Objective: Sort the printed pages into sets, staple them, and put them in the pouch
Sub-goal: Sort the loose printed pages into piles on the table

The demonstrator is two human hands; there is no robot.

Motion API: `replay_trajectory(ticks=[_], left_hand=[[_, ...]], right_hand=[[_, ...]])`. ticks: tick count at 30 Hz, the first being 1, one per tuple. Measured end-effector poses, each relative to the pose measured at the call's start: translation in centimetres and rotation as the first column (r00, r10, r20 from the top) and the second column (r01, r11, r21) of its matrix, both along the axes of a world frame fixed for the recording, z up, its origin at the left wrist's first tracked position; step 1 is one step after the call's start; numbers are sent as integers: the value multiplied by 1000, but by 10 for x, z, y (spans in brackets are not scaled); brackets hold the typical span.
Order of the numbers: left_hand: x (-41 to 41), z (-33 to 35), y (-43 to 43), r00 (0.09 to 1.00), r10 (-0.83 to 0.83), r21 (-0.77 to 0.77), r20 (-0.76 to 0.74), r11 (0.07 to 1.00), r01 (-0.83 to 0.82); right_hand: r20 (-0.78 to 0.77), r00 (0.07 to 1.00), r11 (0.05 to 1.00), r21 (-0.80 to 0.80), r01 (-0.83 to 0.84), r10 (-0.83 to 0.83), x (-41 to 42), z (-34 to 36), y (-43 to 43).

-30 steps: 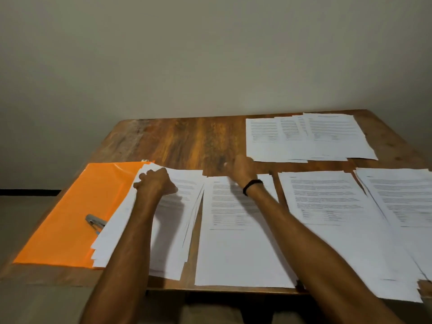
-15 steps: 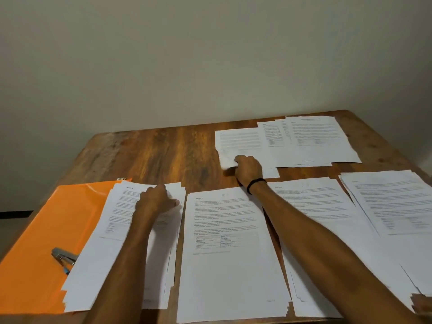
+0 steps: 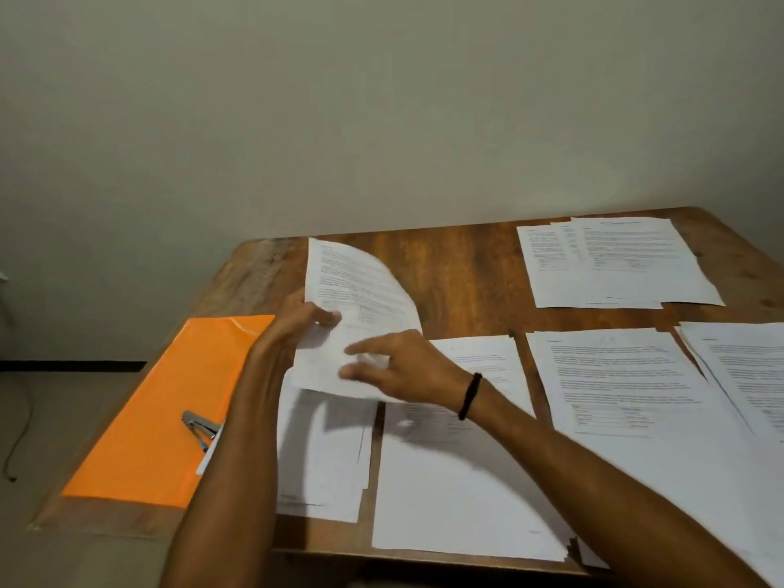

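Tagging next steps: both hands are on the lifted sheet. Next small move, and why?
Probably free the right hand and take the top page off the next stack. The left hand grips the curled sheet at its edge; the right's straight fingers only touch it. The stapler lies idle on the pouch, so the set looks unfinished.

The wooden table (image 3: 466, 282) bears an orange pouch (image 3: 161, 409) at left and seemingly five stacks of printed pages (image 3: 628, 375).

Printed pages (image 3: 628, 384) carry text, none legible (too blurred), no labels
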State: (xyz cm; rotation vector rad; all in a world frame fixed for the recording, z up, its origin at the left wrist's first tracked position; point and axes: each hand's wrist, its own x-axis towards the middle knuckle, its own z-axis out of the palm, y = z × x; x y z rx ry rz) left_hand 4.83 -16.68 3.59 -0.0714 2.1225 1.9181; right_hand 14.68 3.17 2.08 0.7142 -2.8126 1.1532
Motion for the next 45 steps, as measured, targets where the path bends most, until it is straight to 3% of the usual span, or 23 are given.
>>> replay_trajectory(ticks=[3, 6, 8, 11, 14, 16, 19, 21, 23, 24, 28, 33, 37, 42, 45], left_hand=[[28, 4, -32, 992, -113, 72, -59, 991, 117], [50, 11, -56, 984, -160, 88, -81, 982, 167], [58, 14, -67, 981, -170, 98, -92, 979, 179], [59, 17, -77, 989, -120, 43, -85, 991, 124], [58, 23, -77, 986, 46, -65, -158, 996, -57], [55, 22, -82, 968, 124, -211, -219, 963, -171], [45, 9, -97, 976, 32, -555, -218, 818, -150], [40, -4, -101, 994, -35, -790, -99, 611, -57], [38, -18, -95, 990, -102, -921, -101, 385, -55], [40, -23, -87, 980, -145, -933, -133, 351, -75], [42, -50, -55, 953, -300, -929, -39, 362, 76], [41, -72, -40, 944, -315, -948, 104, 257, 190], [39, -71, -37, 951, -296, -958, 91, 233, 165], [32, -69, -30, 955, -288, -959, 67, 246, 141], [27, -64, -14, 943, -329, -933, -53, 352, 71]], right_hand=[[56, 960, 917, -288, 278, -274, -20, -11, 3], [376, 900, 736, -542, 405, -218, -34, -17, 6], [538, 829, 643, -583, 496, -152, -32, -18, 3], [555, 811, 598, -592, 541, -185, -31, -21, -6], [562, 785, 566, -570, 596, -260, -32, -20, -15], [563, 768, 585, -526, 618, -305, -33, -23, -23], [481, 771, 712, -353, 607, -418, -28, -34, -42], [391, 779, 785, -192, 590, -490, -20, -46, -54], [343, 779, 811, -76, 580, -525, -11, -58, -64], [329, 776, 812, -44, 582, -538, -7, -63, -68], [265, 781, 813, 20, 582, -566, 5, -73, -81], [-93, 855, 798, 318, 511, -510, 8, -78, -78], [-43, 895, 825, 369, 428, -445, 3, -90, -67], [3, 889, 853, 283, 438, -458, -5, -84, -54], [32, 826, 823, 115, 556, -563, -18, -75, -24]])
